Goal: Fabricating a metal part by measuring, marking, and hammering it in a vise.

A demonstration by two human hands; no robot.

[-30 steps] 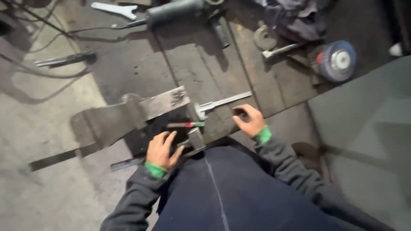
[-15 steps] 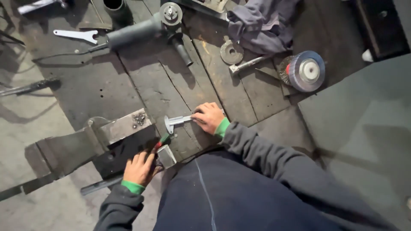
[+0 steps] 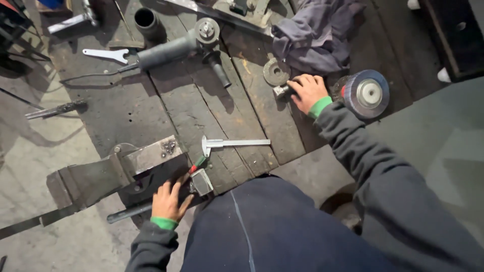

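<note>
While the right hand (image 3: pixel 308 92) reached far across the counter (image 3: pixel 166 108), its fingers (image 3: pixel 297 86) were curled around the end of a small metal bolt (image 3: pixel 280 91), which poked out to their left with its long axis running left to right. Just left of and beyond the bolt lay a thick washer (image 3: pixel 276 71); to the right, close by the wrist, a flap disc (image 3: pixel 368 93) stood on edge, and a grey rag (image 3: pixel 315 35) lay further off. The left hand (image 3: pixel 169 201) rested at the near edge, its fingers spread wide over the vise handle (image 3: pixel 128 212), holding nothing that I could make out, beside a small block (image 3: pixel 202 182) and the vise (image 3: pixel 108 171). Between the hands lay a caliper (image 3: pixel 232 143), pointing left to right. A grinder (image 3: pixel 174 48) lay far left. The one container, a dark cup (image 3: pixel 145 19) at the far edge, showed nothing inside.
</note>
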